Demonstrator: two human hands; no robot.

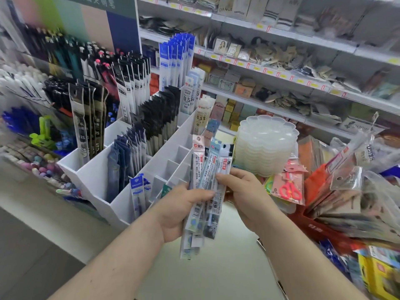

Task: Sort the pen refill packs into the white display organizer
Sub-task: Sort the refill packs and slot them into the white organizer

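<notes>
**Still a handful, and easy to spill**

Leftmost, the white display organizer stands on the counter, its rear and left compartments already packed with upright black, dark blue and bright blue packs, while several narrow slots along its near right side look bare. A misjudged drop there could send a thin pack into the wrong slot, since the dividers sit close together and the packs differ only in small print.

Moving right, the left hand is curled around the lower part of a fanned bundle of pen refill packs, thumb across the front. The bundle is held in the air, just in front of the organizer's near right corner. The packs are slick and splayed at different heights, so a loosened grip would probably let the bottom ones slide out toward the counter.

Next, the right hand pinches the bundle's right edge with curled fingers, seemingly singling one out. Pulling one pack free may drag its neighbour along.

Further right, a stack of clear trays and a heap of packaged goods crowd the elbow's path; a wide swing could topple them.
</notes>
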